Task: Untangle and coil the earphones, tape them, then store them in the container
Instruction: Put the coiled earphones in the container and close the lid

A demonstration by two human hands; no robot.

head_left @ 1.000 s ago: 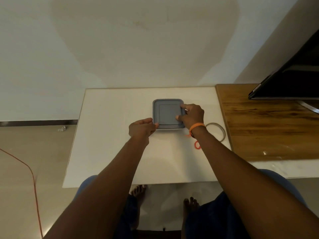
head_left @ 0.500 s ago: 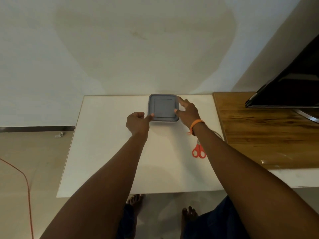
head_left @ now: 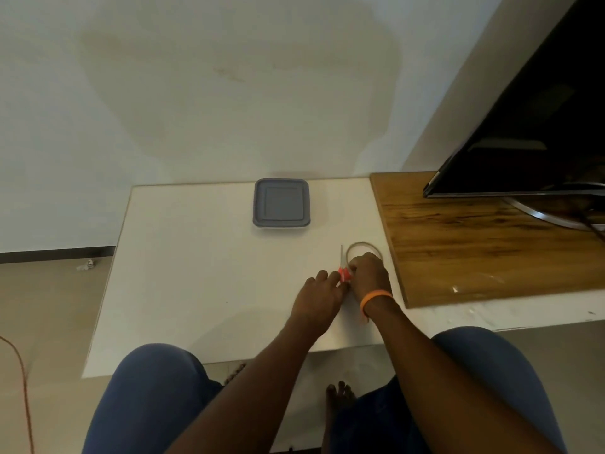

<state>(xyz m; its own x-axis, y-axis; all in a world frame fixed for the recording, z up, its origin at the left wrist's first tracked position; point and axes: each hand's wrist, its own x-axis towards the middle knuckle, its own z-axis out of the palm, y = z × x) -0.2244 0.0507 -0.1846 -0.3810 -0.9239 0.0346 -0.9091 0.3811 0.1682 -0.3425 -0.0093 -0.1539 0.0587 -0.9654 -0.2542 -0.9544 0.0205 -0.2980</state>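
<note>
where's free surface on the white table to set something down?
Bare: the left half of the white table, from its left edge to the lidded container; also the near strip in front of the hands. Crowded: the right side, where left hand and right hand meet at the scissors beside the tape ring.
</note>
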